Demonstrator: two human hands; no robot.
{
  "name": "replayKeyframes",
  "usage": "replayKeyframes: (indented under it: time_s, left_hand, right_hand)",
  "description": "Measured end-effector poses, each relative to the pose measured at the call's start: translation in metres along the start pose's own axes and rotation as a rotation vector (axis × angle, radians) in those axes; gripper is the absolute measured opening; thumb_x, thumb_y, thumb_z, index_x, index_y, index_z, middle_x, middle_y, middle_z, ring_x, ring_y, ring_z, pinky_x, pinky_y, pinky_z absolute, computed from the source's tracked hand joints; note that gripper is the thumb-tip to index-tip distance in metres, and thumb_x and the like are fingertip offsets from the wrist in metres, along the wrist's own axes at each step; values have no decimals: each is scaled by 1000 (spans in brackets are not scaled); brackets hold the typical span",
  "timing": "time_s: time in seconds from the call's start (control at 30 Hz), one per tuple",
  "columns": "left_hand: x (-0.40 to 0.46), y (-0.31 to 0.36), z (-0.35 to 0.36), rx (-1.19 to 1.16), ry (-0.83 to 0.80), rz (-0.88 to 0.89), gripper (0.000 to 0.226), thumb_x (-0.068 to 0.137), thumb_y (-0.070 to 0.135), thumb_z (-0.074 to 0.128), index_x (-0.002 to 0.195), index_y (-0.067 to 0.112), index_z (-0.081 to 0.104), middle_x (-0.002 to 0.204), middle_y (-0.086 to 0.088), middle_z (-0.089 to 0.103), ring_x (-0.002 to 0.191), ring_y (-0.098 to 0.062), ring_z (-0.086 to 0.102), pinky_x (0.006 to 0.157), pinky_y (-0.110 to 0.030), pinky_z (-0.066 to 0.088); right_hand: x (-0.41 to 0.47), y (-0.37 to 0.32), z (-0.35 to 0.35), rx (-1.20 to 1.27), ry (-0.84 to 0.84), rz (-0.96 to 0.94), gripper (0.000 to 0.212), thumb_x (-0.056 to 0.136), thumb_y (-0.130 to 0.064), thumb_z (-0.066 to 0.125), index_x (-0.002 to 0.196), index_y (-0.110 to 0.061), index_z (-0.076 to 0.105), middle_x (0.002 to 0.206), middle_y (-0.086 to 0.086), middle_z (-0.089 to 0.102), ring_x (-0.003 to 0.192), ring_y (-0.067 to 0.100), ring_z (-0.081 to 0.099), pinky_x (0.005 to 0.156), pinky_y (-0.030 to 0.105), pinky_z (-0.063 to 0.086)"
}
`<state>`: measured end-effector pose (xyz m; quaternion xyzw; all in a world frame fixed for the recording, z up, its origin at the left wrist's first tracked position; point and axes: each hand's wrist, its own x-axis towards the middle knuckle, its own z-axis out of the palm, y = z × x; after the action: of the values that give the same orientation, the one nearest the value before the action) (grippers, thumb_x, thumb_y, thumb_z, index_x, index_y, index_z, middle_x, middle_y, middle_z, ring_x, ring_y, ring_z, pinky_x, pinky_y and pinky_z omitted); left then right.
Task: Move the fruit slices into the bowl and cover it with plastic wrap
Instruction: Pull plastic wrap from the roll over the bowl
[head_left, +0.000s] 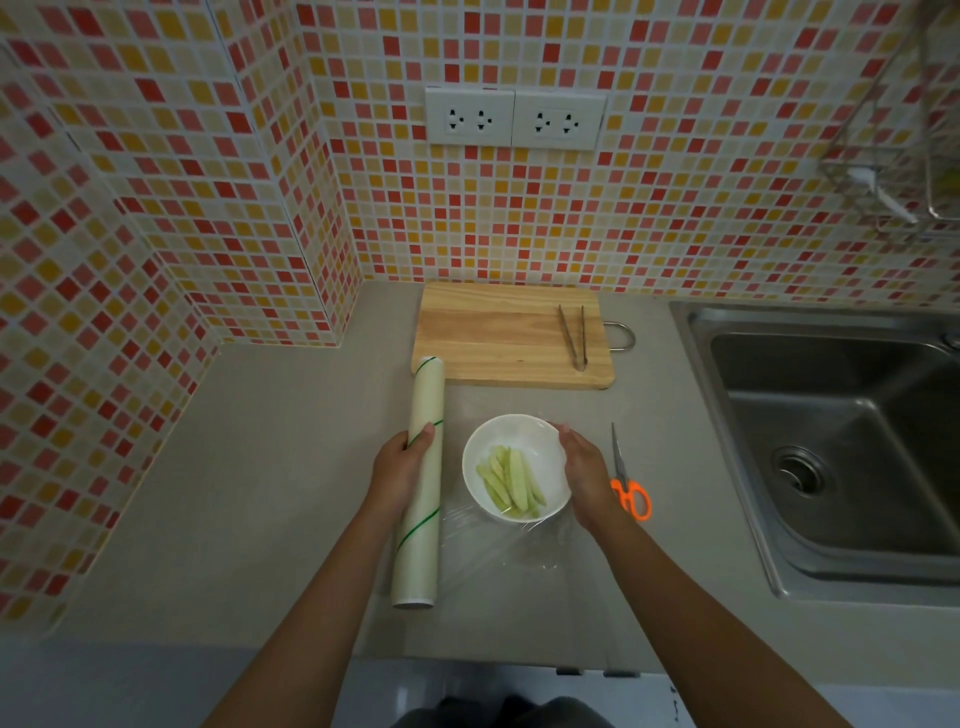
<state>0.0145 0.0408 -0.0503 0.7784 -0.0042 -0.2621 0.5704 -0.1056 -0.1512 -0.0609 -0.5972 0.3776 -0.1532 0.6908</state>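
Note:
A white bowl (540, 441) stands on the grey counter and holds several pale green fruit slices (511, 480). A sheet of clear plastic wrap (519, 551) stretches from the roll across the bowl and lies crinkled on the counter in front of it. The long white roll of plastic wrap (422, 514) with green stripes lies left of the bowl. My left hand (402, 470) grips the roll near its middle. My right hand (584, 470) rests against the bowl's right rim, fingers pressed on the wrap there.
A wooden cutting board (498, 338) lies behind the bowl with metal tongs (573, 335) on its right side. Orange-handled scissors (626, 480) lie right of the bowl. A steel sink (841, 441) is at the right. The tiled wall has two sockets (514, 118).

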Motion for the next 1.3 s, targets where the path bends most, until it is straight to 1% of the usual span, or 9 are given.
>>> replayKeyframes:
  time_s: [0.13, 0.27, 0.4, 0.57, 0.63, 0.93, 1.17, 1.23, 1.3]
  left_hand:
    - [0, 1, -3, 14, 40, 34, 35, 92, 39, 56, 100, 6, 65, 87, -7, 63, 80, -21, 58, 70, -31, 42]
    - [-1, 2, -4, 19, 30, 50, 32, 94, 38, 54, 85, 9, 63, 78, -4, 61, 74, -21, 55, 67, -31, 41]
    - [-1, -1, -8, -42, 8, 21, 30, 95, 37, 52, 90, 11, 66, 84, -7, 64, 77, -22, 58, 74, -33, 44]
    - [1, -2, -10, -87, -13, -16, 31, 95, 39, 52, 91, 12, 66, 86, -9, 65, 78, -23, 59, 75, -34, 46]
    - [1, -2, -9, -97, -12, -20, 31, 94, 39, 52, 93, 12, 67, 88, -9, 65, 79, -23, 59, 76, -35, 46]
    - [6, -7, -10, -83, -24, -20, 30, 95, 41, 50, 82, 18, 66, 84, -8, 65, 74, -21, 59, 74, -34, 46]
    - [11, -14, -16, -62, -66, -33, 31, 97, 40, 47, 88, 17, 67, 95, -10, 68, 88, -25, 62, 90, -42, 49]
    - [12, -14, -16, -66, -78, -33, 34, 97, 40, 48, 98, 12, 68, 99, -11, 68, 90, -25, 62, 92, -42, 49]
    - [12, -13, -16, -72, -57, -28, 38, 96, 40, 49, 114, 10, 63, 111, -13, 66, 97, -27, 63, 97, -44, 48]
  right_hand:
    - [-2, 1, 0, -4, -6, -43, 34, 102, -18, 38, 114, -6, 67, 116, 12, 65, 102, 21, 60, 87, 31, 46]
    - [-4, 2, 0, -4, 25, -99, 33, 101, -17, 40, 111, -1, 67, 111, 14, 68, 98, 22, 62, 79, 28, 51]
    - [-2, 3, 2, -1, 71, -77, 30, 100, -15, 42, 108, -4, 69, 107, 14, 68, 91, 18, 61, 71, 22, 49]
    - [0, 5, 3, -8, 85, -61, 33, 100, -18, 43, 112, -1, 69, 112, 18, 68, 98, 26, 62, 88, 39, 50]
    - [0, 4, 3, -37, 89, -70, 34, 100, -19, 42, 110, -3, 70, 111, 19, 69, 100, 28, 63, 91, 42, 50]
    - [-3, 2, 3, 17, 79, -70, 33, 100, -19, 41, 105, -5, 71, 103, 12, 70, 92, 20, 63, 80, 29, 49]
    - [1, 1, 4, 12, 99, -42, 27, 98, -20, 47, 95, -14, 73, 93, 8, 70, 87, 19, 63, 69, 24, 50]
    - [1, 1, 3, 7, 99, -41, 28, 98, -20, 47, 98, -12, 74, 94, 10, 70, 87, 19, 63, 70, 24, 50]
    - [1, 1, 2, -8, 97, -51, 29, 98, -20, 46, 100, -9, 73, 96, 11, 70, 87, 19, 62, 72, 25, 49]
